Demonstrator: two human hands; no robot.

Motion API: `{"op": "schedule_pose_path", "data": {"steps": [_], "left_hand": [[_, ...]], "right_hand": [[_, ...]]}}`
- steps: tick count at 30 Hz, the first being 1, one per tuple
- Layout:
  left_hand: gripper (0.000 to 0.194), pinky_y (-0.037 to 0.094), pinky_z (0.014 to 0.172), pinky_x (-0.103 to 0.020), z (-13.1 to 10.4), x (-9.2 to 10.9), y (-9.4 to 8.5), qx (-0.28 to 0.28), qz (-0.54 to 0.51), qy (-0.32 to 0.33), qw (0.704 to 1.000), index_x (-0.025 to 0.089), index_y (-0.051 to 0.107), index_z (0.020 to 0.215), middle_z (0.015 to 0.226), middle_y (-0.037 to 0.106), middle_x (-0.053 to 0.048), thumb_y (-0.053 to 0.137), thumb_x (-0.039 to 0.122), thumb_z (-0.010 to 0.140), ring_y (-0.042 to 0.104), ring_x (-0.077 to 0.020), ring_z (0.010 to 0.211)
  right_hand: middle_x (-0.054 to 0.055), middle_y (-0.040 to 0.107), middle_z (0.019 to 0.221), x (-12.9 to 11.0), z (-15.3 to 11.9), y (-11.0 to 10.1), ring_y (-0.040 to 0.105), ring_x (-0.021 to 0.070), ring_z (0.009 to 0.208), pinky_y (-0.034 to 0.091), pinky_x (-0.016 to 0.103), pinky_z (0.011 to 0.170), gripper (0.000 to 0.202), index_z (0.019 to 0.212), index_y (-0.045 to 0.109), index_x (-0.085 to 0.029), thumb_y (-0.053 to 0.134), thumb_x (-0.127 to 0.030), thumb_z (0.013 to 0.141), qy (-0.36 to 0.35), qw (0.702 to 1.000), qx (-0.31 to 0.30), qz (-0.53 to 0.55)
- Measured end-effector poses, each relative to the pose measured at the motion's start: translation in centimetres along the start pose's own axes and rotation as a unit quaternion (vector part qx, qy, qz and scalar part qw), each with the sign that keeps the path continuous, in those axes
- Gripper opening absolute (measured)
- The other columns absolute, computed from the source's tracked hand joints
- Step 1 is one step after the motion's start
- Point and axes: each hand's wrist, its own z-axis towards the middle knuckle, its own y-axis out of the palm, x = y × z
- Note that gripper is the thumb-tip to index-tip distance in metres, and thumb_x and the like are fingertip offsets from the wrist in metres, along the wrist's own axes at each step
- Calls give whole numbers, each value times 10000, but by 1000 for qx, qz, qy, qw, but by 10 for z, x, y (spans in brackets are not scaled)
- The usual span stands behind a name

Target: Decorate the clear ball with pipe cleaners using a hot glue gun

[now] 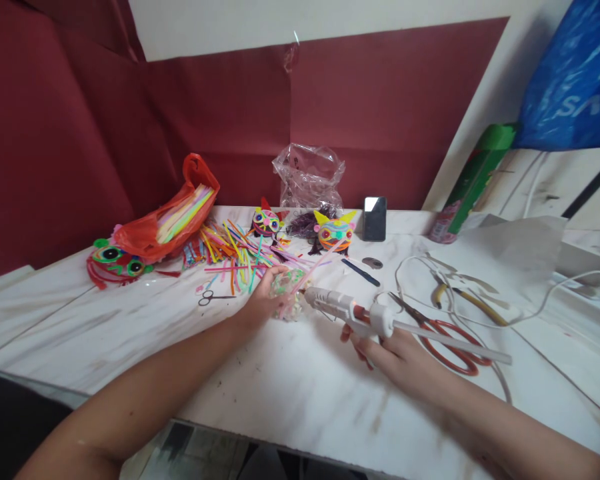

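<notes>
My right hand [387,353] is closed around the grip of a white hot glue gun [333,305], and a long glue stick [460,343] juts from its rear. The nozzle points left, at or very near a small craft piece [287,308] with green, pink and clear parts. Fingers of my left hand [266,292] are wrapped round that piece from the left; its exact shape is blurred. A pale pink strip [319,265] slants up from it toward a yellow-horned craft animal head [335,233]. Just left of my left hand lie small scissors [215,298].
Colourful pipe cleaners [233,257] spread behind my left hand, beside a red bag [150,233] and a red animal head [113,262]. Red-handled scissors [463,357], pliers [473,305] and a white cord [405,267] lie right. A phone [375,220] and spray can [473,183] stand behind.
</notes>
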Motion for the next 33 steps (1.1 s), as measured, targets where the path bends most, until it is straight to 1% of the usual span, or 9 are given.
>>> {"op": "schedule_pose_path", "data": {"steps": [5,8,11,14,17,20,24,30,33], "left_hand": [[595,446,793,-286,0,-1,0,-2,6,5,1000,264,514,1178,1148,540,-27,748,263,632,542,-211,1002],[615,443,790,-285,1,-3,-1,-2,2,0,1000,273,507,1187,1140,552,-23,754,267,625,543,-214,1005],[632,440,800,-289,0,-3,-1,2,8,-1,1000,280,508,1197,1135,560,-18,765,293,620,543,-214,1004],[613,442,812,-288,-1,0,0,6,6,9,1000,262,529,1173,1151,550,-24,772,297,611,533,-221,1026],[601,453,782,-286,-2,3,1,-4,-14,2,1000,251,512,1167,1130,557,-33,769,292,625,557,-216,985],[589,459,740,-278,-3,5,2,-14,-20,-5,1000,253,491,1173,1082,573,-30,758,302,650,581,-192,904],[591,457,690,-260,-3,5,3,-8,-10,-2,1000,255,489,1170,1074,560,-27,754,298,643,570,-173,860],[621,460,699,-263,-3,6,2,-10,-18,-21,1000,268,474,1188,1083,565,-26,761,322,640,579,-190,887],[612,457,673,-251,-3,5,1,-11,-21,-19,1000,264,477,1184,1073,566,-25,755,302,640,579,-184,868]], "right_hand": [[20,606,639,0,-1,1,599,191,621,501,329,671,407,883,651,-205,362,-492,882,11,1000,5,1],[15,607,625,0,0,1,598,186,615,496,319,661,392,853,645,-211,368,-486,878,0,1000,4,2],[10,602,594,-2,0,1,588,182,585,491,318,637,386,834,643,-217,375,-494,874,-12,1000,20,5],[4,589,578,-7,1,-1,578,173,557,485,304,591,349,784,611,-213,389,-473,856,-1,999,31,22],[1,572,577,-10,2,-3,574,163,536,473,285,548,331,769,585,-204,395,-465,838,28,998,30,48],[2,571,587,-11,3,-4,584,165,548,477,283,553,327,775,583,-196,406,-466,824,54,996,19,67],[12,581,602,-12,1,-3,597,176,583,491,297,592,348,766,595,-196,400,-480,819,49,997,4,65],[12,560,572,-16,3,-7,580,172,548,476,290,560,374,730,586,-197,392,-506,812,75,994,24,70],[19,574,592,-16,3,-7,584,172,561,474,287,565,376,734,590,-195,378,-494,816,64,996,15,65]]}}
